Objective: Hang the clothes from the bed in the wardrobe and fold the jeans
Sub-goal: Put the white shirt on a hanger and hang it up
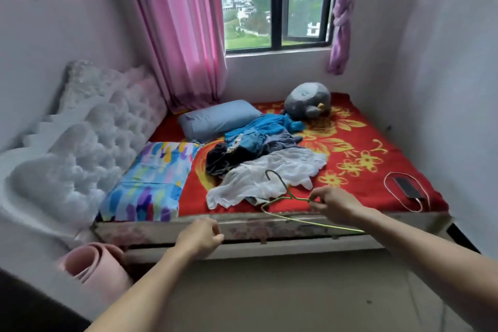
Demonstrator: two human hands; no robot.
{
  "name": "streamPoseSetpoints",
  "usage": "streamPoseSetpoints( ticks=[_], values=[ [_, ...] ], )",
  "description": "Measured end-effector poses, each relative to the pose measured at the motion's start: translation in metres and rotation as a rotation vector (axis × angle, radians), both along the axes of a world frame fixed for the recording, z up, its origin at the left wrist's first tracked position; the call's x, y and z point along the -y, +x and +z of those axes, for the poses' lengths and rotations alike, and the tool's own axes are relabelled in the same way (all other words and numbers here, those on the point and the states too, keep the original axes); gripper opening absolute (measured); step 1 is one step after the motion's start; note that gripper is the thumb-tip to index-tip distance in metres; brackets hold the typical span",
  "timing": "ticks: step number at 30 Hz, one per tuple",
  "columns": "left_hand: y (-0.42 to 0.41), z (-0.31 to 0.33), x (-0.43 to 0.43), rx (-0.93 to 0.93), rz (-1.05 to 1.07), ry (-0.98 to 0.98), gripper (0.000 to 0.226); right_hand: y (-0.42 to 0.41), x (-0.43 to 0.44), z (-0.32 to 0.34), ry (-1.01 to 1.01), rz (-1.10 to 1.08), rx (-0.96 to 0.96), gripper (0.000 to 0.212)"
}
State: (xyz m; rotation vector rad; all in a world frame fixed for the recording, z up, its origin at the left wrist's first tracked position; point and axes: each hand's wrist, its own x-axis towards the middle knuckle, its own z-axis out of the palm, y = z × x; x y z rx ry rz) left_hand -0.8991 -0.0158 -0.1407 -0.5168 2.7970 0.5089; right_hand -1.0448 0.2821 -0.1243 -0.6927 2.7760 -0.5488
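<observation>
A pile of clothes lies in the middle of the bed's red flowered blanket (358, 143): a white sheer garment (269, 175) nearest me, a dark garment (223, 156) behind it on the left, and blue and grey clothes (258, 133) farther back. My right hand (334, 203) pinches a thin yellow-green wire hanger (285, 191) at one shoulder, holding it over the bed's near edge with its hook above the white garment. My left hand (200, 234) hovers lower, in front of the bed's edge, fingers loosely curled and holding nothing.
A multicoloured pillow (151, 178) and a grey-blue pillow (215, 118) lie by the tufted headboard (89, 143) on the left. A grey plush toy (308, 100) sits at the back. A phone with a white cable (407, 187) lies at the right. A rolled pink mat (94, 267) stands on the floor.
</observation>
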Motion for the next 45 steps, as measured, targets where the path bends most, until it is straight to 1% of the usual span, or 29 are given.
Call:
streamPoseSetpoints(
  ticks=[5,9,12,14,18,20,24,27,30,34,36,38,41,42,45],
  values=[
    [-0.083,-0.020,-0.027,0.034,-0.114,-0.012,0.017,-0.065,-0.056,-0.033,-0.026,-0.237,0.039,0.014],
    [-0.159,-0.043,-0.022,0.081,-0.146,-0.006,0.020,-0.123,-0.074,-0.068,-0.057,-0.413,0.116,0.019],
    [-0.229,-0.064,-0.013,0.088,-0.167,0.020,0.019,-0.179,-0.082,-0.089,-0.084,-0.510,0.147,0.014],
    [-0.278,-0.074,-0.005,0.104,-0.190,0.041,0.019,-0.217,-0.085,-0.094,-0.117,-0.574,0.151,0.008],
    [-0.371,-0.076,0.001,0.143,-0.262,0.070,0.018,-0.293,-0.089,-0.096,-0.180,-0.709,0.113,0.013],
    [-0.417,-0.077,-0.002,0.161,-0.315,0.037,0.020,-0.325,-0.093,-0.100,-0.233,-0.800,0.088,0.011],
    [-0.490,-0.093,-0.021,0.182,-0.401,0.019,0.026,-0.373,-0.105,-0.114,-0.313,-0.957,0.083,0.005],
    [-0.535,-0.114,-0.037,0.219,-0.439,0.021,0.027,-0.420,-0.122,-0.134,-0.364,-1.032,0.108,0.006],
    [-0.578,-0.140,-0.049,0.277,-0.446,0.017,0.026,-0.477,-0.135,-0.167,-0.391,-1.081,0.154,0.010],
    [-0.645,-0.177,-0.060,0.371,-0.391,-0.004,0.023,-0.571,-0.143,-0.228,-0.504,-1.138,0.265,0.016],
    [-0.681,-0.197,-0.067,0.420,-0.362,-0.016,0.019,-0.614,-0.143,-0.261,-0.584,-1.191,0.328,0.015],
    [-0.717,-0.214,-0.076,0.454,-0.332,-0.017,0.021,-0.654,-0.142,-0.290,-0.679,-1.247,0.378,0.012],
    [-0.764,-0.242,-0.091,0.436,-0.250,0.050,0.018,-0.704,-0.137,-0.330,-0.800,-1.320,0.447,0.007],
    [-0.776,-0.253,-0.096,0.420,-0.224,0.066,0.017,-0.718,-0.136,-0.346,-0.790,-1.342,0.473,0.007],
    [-0.803,-0.291,-0.100,0.407,-0.194,0.065,0.015,-0.738,-0.137,-0.406,-0.588,-1.389,0.642,0.012]
  ],
)
